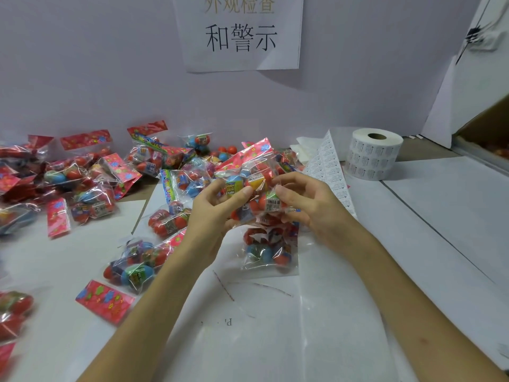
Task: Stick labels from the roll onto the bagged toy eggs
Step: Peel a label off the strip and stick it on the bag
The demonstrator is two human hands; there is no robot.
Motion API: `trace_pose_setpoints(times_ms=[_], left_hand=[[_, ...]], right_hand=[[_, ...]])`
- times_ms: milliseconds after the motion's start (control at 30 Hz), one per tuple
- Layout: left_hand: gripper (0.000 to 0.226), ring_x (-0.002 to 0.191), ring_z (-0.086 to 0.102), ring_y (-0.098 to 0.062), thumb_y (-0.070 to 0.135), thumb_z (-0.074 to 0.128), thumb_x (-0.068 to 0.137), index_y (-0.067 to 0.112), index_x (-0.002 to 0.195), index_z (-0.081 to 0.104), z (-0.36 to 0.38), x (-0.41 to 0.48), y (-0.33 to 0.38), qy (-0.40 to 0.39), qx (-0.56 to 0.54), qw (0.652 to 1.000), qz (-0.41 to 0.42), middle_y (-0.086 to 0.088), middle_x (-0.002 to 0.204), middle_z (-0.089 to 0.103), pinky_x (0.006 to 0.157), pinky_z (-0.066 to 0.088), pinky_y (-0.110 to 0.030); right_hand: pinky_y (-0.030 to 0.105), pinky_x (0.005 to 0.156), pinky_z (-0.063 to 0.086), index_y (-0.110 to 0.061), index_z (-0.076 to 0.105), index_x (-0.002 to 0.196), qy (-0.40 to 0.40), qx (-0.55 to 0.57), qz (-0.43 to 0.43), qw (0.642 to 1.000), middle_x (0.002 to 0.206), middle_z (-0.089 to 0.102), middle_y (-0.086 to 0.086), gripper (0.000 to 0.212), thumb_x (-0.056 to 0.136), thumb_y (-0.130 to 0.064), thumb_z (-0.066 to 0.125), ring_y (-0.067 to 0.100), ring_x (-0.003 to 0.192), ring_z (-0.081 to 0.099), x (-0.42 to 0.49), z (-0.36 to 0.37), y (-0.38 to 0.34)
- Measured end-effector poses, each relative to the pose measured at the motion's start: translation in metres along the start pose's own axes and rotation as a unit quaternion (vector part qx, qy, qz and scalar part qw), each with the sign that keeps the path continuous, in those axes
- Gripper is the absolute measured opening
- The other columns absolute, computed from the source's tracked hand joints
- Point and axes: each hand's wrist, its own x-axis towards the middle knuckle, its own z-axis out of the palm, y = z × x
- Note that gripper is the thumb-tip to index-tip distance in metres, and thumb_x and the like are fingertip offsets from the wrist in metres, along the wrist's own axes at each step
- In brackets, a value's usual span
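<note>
Both my hands hold one clear bag of toy eggs (252, 183) with a red flowered header, lifted above the table's middle. My left hand (217, 213) grips its left side, thumb on a blue egg. My right hand (305, 205) pinches the right side, fingertips by a small printed label on the bag. The white label roll (374, 157) stands upright at the back right, and a loose strip of labels (330, 172) trails from it toward my right hand. Another bag of eggs (271, 249) lies flat just below the held one.
Several more bagged eggs (82, 186) are heaped across the left half and back of the white table (413, 244). A paper sign (239, 34) hangs on the wall behind. A cardboard box (484, 133) sits at the far right.
</note>
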Motion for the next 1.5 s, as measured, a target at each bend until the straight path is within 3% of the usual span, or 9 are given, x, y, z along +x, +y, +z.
trace_pose_setpoints(times_ms=[100, 200, 400, 567, 667, 733, 967, 1367, 1500], left_hand=[[0.1, 0.095, 0.078, -0.021, 0.027, 0.083, 0.064, 0.008, 0.152, 0.04, 0.0, 0.001, -0.001, -0.01, 0.011, 1.0, 0.008, 0.007, 0.096, 0.08, 0.073, 0.064, -0.033], [0.097, 0.098, 0.077, -0.021, 0.028, 0.084, 0.062, 0.008, 0.149, 0.047, 0.0, 0.001, -0.003, -0.016, 0.027, 0.999, 0.011, 0.0, 0.107, 0.077, 0.076, 0.064, -0.033], [0.05, 0.088, 0.078, -0.016, 0.03, 0.081, 0.066, 0.021, 0.112, 0.063, 0.0, 0.004, -0.006, -0.033, 0.038, 0.998, 0.023, 0.012, 0.088, 0.079, 0.066, 0.06, -0.024], [0.065, 0.097, 0.077, -0.02, 0.035, 0.083, 0.067, 0.016, 0.127, 0.065, 0.006, -0.004, -0.008, -0.063, 0.093, 0.993, 0.04, 0.002, 0.103, 0.079, 0.076, 0.063, -0.035], [0.033, 0.091, 0.077, -0.013, 0.043, 0.079, 0.071, 0.029, 0.1, 0.071, 0.011, -0.008, -0.01, -0.094, 0.142, 0.984, 0.049, 0.009, 0.092, 0.079, 0.069, 0.061, -0.024], [0.036, 0.102, 0.074, -0.02, 0.053, 0.072, 0.077, 0.025, 0.101, 0.07, 0.013, -0.009, -0.009, -0.092, 0.173, 0.98, 0.043, 0.0, 0.104, 0.077, 0.076, 0.064, -0.034], [0.011, 0.085, 0.073, -0.013, 0.029, 0.069, 0.096, 0.021, 0.093, 0.075, 0.012, -0.008, -0.007, -0.055, 0.154, 0.986, 0.029, 0.008, 0.086, 0.076, 0.06, 0.054, -0.019], [0.011, 0.082, 0.074, -0.018, 0.027, 0.072, 0.092, 0.023, 0.089, 0.082, 0.01, -0.006, -0.003, 0.005, 0.092, 0.996, 0.004, 0.001, 0.085, 0.078, 0.062, 0.056, -0.027], [0.012, 0.083, 0.074, -0.019, 0.03, 0.072, 0.091, 0.023, 0.089, 0.082, 0.011, -0.008, -0.003, -0.003, 0.094, 0.996, 0.007, 0.0, 0.086, 0.079, 0.06, 0.056, -0.024]], right_hand=[[0.03, 0.072, 0.059, -0.038, 0.076, 0.094, 0.0, -0.01, -0.011, 1.0, 0.094, 0.075, -0.006, 0.026, 0.07, -0.049, 0.08, 0.018, 0.092, 0.074, 0.001, 0.0, 0.003], [0.035, 0.07, 0.059, -0.037, 0.075, 0.091, -0.012, -0.004, -0.013, 1.0, 0.09, 0.073, -0.005, 0.024, 0.07, -0.045, 0.083, 0.02, 0.086, 0.073, 0.001, 0.0, 0.006], [0.028, 0.066, 0.058, -0.038, 0.072, 0.093, -0.01, -0.046, -0.026, 0.999, 0.088, 0.072, -0.011, 0.011, 0.083, -0.04, 0.073, 0.011, 0.083, 0.073, 0.002, 0.002, 0.007], [0.047, 0.094, 0.057, -0.026, 0.074, 0.111, 0.011, 0.019, -0.03, 0.999, 0.114, 0.074, 0.007, 0.027, 0.09, -0.042, 0.067, 0.028, 0.109, 0.071, 0.003, 0.006, 0.005], [0.042, 0.083, 0.06, -0.025, 0.079, 0.099, 0.035, 0.003, -0.024, 0.999, 0.1, 0.078, 0.005, 0.019, 0.085, -0.037, 0.075, 0.028, 0.095, 0.074, 0.002, 0.005, 0.009], [0.033, 0.072, 0.061, -0.025, 0.08, 0.091, 0.043, -0.016, -0.027, 0.999, 0.089, 0.078, 0.002, 0.004, 0.088, -0.026, 0.078, 0.024, 0.081, 0.075, 0.002, 0.003, 0.011], [0.046, 0.094, 0.058, -0.022, 0.076, 0.1, 0.061, -0.094, -0.035, 0.993, 0.098, 0.078, -0.001, 0.015, 0.086, -0.026, 0.08, 0.019, 0.098, 0.074, 0.001, 0.004, 0.009], [0.027, 0.072, 0.056, -0.02, 0.076, 0.093, 0.053, -0.072, -0.032, 0.995, 0.086, 0.077, -0.002, 0.01, 0.086, -0.014, 0.079, 0.014, 0.082, 0.073, 0.0, 0.002, 0.007], [0.034, 0.08, 0.061, -0.02, 0.074, 0.093, 0.048, -0.058, -0.039, 0.996, 0.089, 0.078, -0.002, 0.014, 0.086, -0.009, 0.078, 0.018, 0.086, 0.075, -0.001, 0.002, 0.005]])
